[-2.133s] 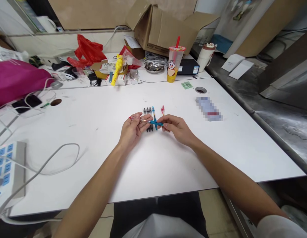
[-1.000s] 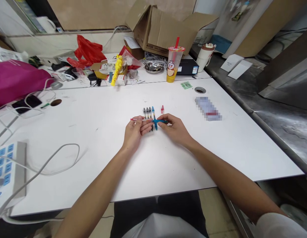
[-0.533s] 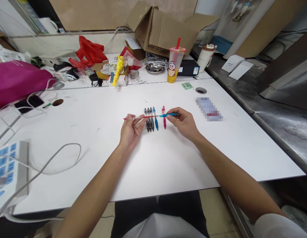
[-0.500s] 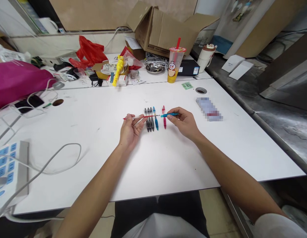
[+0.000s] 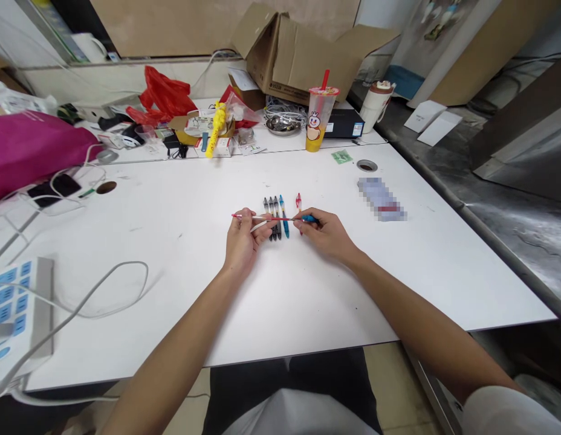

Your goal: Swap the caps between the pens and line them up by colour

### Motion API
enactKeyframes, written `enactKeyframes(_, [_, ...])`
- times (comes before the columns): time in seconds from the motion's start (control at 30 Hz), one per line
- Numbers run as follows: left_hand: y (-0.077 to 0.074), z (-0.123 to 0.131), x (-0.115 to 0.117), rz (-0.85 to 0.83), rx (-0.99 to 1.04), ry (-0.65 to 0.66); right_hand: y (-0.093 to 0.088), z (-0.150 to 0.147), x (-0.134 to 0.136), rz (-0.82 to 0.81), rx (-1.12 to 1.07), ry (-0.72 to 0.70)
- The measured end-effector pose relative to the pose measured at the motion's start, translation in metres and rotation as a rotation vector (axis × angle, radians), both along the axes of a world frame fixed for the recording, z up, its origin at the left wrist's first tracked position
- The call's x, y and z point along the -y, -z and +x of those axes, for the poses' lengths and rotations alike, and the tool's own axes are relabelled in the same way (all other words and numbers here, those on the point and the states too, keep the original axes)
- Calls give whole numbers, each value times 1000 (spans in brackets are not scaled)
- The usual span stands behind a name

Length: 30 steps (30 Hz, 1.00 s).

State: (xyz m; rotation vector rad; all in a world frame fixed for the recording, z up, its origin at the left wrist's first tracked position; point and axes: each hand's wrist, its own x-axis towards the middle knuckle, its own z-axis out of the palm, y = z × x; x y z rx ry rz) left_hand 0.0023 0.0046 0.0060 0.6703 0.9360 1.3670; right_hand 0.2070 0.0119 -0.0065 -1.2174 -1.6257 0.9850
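My left hand [image 5: 242, 238] pinches a thin red pen refill [image 5: 262, 217] that lies crosswise above a row of pens. My right hand [image 5: 328, 232] pinches a short blue pen barrel [image 5: 309, 218], and the refill's tip reaches into or right up to its end. Under them, on the white table [image 5: 280, 290], lie three dark pens [image 5: 271, 208] side by side, a blue pen [image 5: 283, 219] and a red pen [image 5: 298, 200], all pointing away from me.
A white cable [image 5: 103, 296] loops at the left beside a power strip [image 5: 12, 308]. A drink cup with a red straw [image 5: 319, 118], a cardboard box [image 5: 303, 51], a red bag [image 5: 165, 90] and clutter stand at the back. A cable hole [image 5: 366, 165] sits at the right.
Half a second ago the refill and the blue barrel were pulled apart. Both hands have since moved back together, so the refill's tip meets the barrel again.
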Motion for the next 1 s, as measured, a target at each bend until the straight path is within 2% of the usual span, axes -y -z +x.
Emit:
enactKeyframes(0.27, [-1,3,2,-30,-19,31,4,-4,2,13,6,36])
enactKeyframes(0.6, [-3,-12,-8,3,-50,-133,-4,8,-3,80,48,122])
enactKeyframes(1.0, [-1,-11,-7,26,-69,-95,-5,11,-4,49,60,97])
